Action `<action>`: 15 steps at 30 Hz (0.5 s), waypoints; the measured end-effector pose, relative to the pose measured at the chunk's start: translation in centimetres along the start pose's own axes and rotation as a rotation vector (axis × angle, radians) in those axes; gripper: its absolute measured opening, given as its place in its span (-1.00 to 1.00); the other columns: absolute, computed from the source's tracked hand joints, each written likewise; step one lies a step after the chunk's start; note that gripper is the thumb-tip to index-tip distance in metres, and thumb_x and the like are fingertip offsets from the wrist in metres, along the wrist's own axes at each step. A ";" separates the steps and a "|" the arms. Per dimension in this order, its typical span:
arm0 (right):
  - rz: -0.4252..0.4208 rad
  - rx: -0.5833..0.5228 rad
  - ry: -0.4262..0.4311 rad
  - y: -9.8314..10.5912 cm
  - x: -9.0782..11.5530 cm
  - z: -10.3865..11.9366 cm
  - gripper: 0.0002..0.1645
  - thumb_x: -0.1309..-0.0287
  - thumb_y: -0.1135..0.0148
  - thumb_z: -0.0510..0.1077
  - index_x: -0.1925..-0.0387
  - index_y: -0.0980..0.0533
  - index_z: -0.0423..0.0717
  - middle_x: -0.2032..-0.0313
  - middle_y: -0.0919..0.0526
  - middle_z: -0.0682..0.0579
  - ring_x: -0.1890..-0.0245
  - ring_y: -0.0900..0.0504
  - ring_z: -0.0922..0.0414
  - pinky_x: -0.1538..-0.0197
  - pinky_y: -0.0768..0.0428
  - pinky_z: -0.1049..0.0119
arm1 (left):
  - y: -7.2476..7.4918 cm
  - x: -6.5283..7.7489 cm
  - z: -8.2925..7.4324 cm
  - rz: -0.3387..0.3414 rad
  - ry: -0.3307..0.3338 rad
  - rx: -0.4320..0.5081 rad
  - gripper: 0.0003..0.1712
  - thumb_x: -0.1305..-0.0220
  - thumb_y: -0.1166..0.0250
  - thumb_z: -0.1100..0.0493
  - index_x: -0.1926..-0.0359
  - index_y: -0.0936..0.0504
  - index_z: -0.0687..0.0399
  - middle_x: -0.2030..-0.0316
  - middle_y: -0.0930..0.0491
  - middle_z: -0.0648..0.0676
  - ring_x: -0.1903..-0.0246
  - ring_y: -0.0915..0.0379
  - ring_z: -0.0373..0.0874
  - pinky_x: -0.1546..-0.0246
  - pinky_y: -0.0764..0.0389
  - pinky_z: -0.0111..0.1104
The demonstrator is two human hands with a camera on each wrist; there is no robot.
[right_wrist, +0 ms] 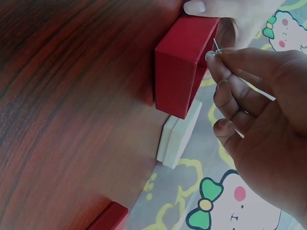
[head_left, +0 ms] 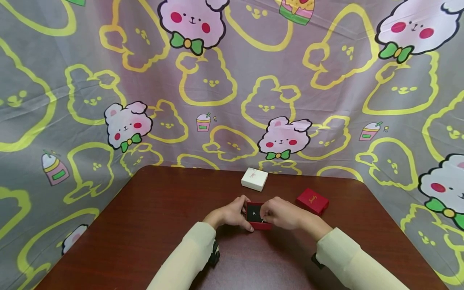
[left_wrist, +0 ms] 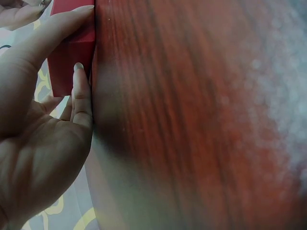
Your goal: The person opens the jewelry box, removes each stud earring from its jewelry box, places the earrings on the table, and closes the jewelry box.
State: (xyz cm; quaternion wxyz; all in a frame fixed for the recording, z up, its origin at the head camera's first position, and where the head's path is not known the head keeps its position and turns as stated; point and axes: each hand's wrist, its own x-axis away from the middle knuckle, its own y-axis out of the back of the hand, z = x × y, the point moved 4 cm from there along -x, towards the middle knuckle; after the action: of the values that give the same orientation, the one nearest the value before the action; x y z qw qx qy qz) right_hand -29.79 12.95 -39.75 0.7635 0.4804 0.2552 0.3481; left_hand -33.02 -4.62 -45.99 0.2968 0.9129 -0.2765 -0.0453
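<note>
A small open red jewelry box (head_left: 262, 226) with a black lining sits on the table in the head view. My left hand (head_left: 233, 212) grips it from the left, thumb along the near wall and fingers round the far side. A tiny silver star-shaped stud earring (head_left: 254, 213) shows on the black lining. Just over the box's right side, my right hand (head_left: 284, 213) pinches a small stud earring (right_wrist: 217, 46) between thumb and forefinger. Its thin pin sticks out past the fingertips in the right wrist view; the earring's front is mostly hidden by them.
A red box lid (head_left: 313, 201) with gold lettering lies right of my right hand. Farther back stands a closed white box (head_left: 255, 179). The brown wooden table (head_left: 163, 209) ends at a patterned cloth (head_left: 232, 121) behind and at both sides.
</note>
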 end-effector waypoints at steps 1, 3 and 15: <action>0.002 -0.001 -0.004 0.0 0.0 0.0 -0.91 -0.25 -0.32 -0.34 0.31 -0.69 -0.13 0.41 -0.63 0.19 0.40 -0.55 0.28 0.23 -0.58 0.37 | 0.0 0.0 0.0 0.000 -0.001 0.000 -0.09 0.13 -0.69 0.27 -0.17 -0.30 0.23 -0.02 -0.34 0.17 0.05 -0.40 -0.10 -0.03 -0.46 -0.25; 0.008 -0.005 -0.013 0.0 0.0 0.0 -0.91 -0.25 -0.32 -0.33 0.31 -0.69 -0.12 0.41 -0.63 0.20 0.39 -0.55 0.28 0.23 -0.58 0.37 | 0.0 -0.1 0.1 0.002 -0.003 -0.005 -0.09 0.13 -0.69 0.27 -0.17 -0.30 0.23 -0.03 -0.35 0.19 0.05 -0.40 -0.11 -0.03 -0.46 -0.25; 0.016 -0.041 0.008 -0.3 0.1 0.1 -0.94 -0.23 -0.37 -0.33 0.29 -0.69 -0.13 0.37 -0.65 0.18 0.36 -0.57 0.26 0.20 -0.61 0.37 | 0.0 -0.1 0.1 0.005 0.005 -0.022 -0.08 0.11 -0.69 0.25 -0.19 -0.29 0.19 -0.01 -0.34 0.11 0.05 -0.39 -0.12 -0.05 -0.46 -0.25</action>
State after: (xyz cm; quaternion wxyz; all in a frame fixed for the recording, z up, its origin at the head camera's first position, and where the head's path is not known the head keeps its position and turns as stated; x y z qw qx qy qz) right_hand -29.56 12.90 -39.94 0.7694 0.4652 0.2474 0.3611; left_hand -33.14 -4.64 -46.10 0.3077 0.9089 -0.2776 -0.0452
